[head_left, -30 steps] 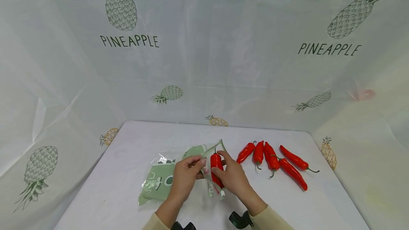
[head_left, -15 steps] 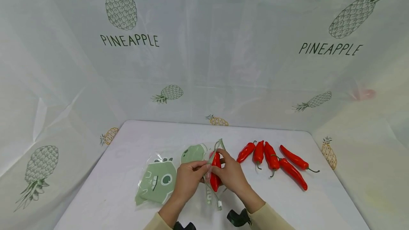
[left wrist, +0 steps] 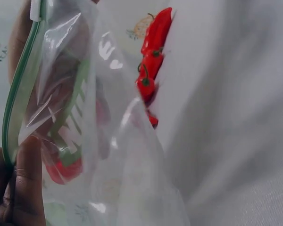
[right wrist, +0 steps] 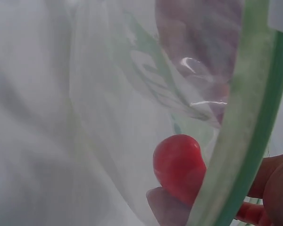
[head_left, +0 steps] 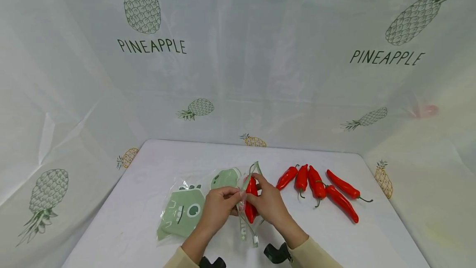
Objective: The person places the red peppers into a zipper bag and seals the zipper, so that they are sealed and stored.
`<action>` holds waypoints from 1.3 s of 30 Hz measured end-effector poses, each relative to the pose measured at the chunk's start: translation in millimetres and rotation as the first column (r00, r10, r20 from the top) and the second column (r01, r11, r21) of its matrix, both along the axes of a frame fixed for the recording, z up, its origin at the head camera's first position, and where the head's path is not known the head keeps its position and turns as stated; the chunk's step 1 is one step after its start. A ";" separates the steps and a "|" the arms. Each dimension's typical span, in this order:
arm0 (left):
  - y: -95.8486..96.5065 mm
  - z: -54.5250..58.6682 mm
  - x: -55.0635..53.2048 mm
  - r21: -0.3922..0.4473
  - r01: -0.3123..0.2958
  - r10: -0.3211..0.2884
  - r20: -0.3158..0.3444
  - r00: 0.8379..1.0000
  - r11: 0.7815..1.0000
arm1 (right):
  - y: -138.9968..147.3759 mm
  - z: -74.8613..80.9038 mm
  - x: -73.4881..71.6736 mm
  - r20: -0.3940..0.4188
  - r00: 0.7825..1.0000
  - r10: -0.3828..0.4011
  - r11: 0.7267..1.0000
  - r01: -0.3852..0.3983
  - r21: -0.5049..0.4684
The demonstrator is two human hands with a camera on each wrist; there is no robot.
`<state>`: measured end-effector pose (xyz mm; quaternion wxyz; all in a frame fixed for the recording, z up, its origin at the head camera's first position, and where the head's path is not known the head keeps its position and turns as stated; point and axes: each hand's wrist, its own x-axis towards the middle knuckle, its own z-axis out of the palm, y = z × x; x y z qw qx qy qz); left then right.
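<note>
A clear zip bag (left wrist: 125, 155) with a green zip rim (right wrist: 254, 113) stands between my hands. My left hand (head_left: 219, 206) pinches the rim at its left side; its fingers (left wrist: 28, 188) show in the left wrist view. My right hand (head_left: 270, 202) holds a red chili pepper (head_left: 251, 212) at the bag's mouth. The pepper's rounded end (right wrist: 178, 162) shows behind the plastic in the right wrist view, beside a fingertip. Part of the pepper is hidden by the rim and my fingers. How deep it sits in the bag I cannot tell.
Several red chili peppers (head_left: 315, 182) lie on the white table (head_left: 372, 235) to the right. To the left lies a clear packet (head_left: 184, 212) with green cartoon-face prints. A pineapple-print curtain (head_left: 260, 73) surrounds the table's back and sides.
Compared with a second ago, my hands are closer together. The pepper has turned and the bag's mouth looks narrower. Over the last half second almost nothing moves.
</note>
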<state>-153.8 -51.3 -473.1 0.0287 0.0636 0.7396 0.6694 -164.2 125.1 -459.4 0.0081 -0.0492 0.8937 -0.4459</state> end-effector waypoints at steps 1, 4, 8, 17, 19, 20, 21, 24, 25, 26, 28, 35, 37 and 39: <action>0.1 0.0 -0.3 -0.001 0.004 -0.004 0.007 1.000 1.000 | 0.0 0.0 -0.4 0.000 1.000 0.001 1.000 -0.001 -0.001; 0.2 -0.7 -0.8 -0.005 0.008 -0.008 0.020 1.000 1.000 | -0.1 -0.7 -1.2 0.007 1.000 -0.004 1.000 0.004 -0.004; -0.4 -1.7 -1.6 -0.005 0.019 -0.019 0.019 1.000 1.000 | 0.0 -1.6 -2.1 0.007 1.000 -0.006 1.000 0.006 -0.005; -3.5 -0.2 -2.6 -0.025 0.056 -0.056 -0.002 0.998 0.998 | -0.5 0.0 -2.4 0.005 1.000 -0.002 1.000 0.002 0.001; -4.7 -0.2 -2.3 -0.027 0.044 -0.044 -0.004 0.999 0.999 | -0.8 0.0 -2.3 0.009 1.000 -0.001 1.000 0.001 0.002; -5.3 0.0 -2.1 -0.027 0.038 -0.038 -0.006 0.999 0.999 | -0.9 0.1 -2.3 0.008 1.000 0.001 1.000 -0.001 0.002; -5.7 0.3 -2.1 -0.032 0.031 -0.031 -0.006 0.999 0.999 | -1.1 0.3 -2.3 0.008 1.000 0.002 1.000 -0.002 0.000; -6.9 2.0 -2.2 -0.032 0.013 -0.013 -0.010 1.000 0.999 | -1.2 0.6 -2.2 0.010 1.000 0.000 1.000 0.000 0.004; -7.1 2.8 -2.4 -0.028 0.006 -0.006 -0.011 1.000 1.000 | -1.1 0.7 -2.2 0.014 1.000 -0.001 1.000 0.001 0.004; -7.6 3.5 -2.4 -0.018 -0.003 0.003 -0.012 1.000 1.000 | -1.0 0.7 -2.4 0.016 1.000 -0.001 1.000 0.001 0.005; -8.6 4.8 -3.0 0.011 -0.025 0.025 -0.010 1.000 1.000 | -0.8 1.8 -2.5 0.035 0.999 -0.001 1.000 0.001 -0.006; -12.9 8.8 -6.4 0.099 -0.090 0.089 0.008 0.996 0.991 | -0.2 4.1 -2.7 0.086 0.996 0.009 0.999 -0.006 -0.036; -13.7 9.7 -7.0 0.123 -0.089 0.088 0.016 0.996 0.988 | -0.5 3.8 -2.2 0.086 0.996 0.011 0.999 -0.008 -0.034; -14.2 10.3 -7.5 0.143 -0.091 0.088 0.021 0.996 0.985 | -1.0 3.9 -1.7 0.077 0.997 0.013 0.999 -0.011 -0.030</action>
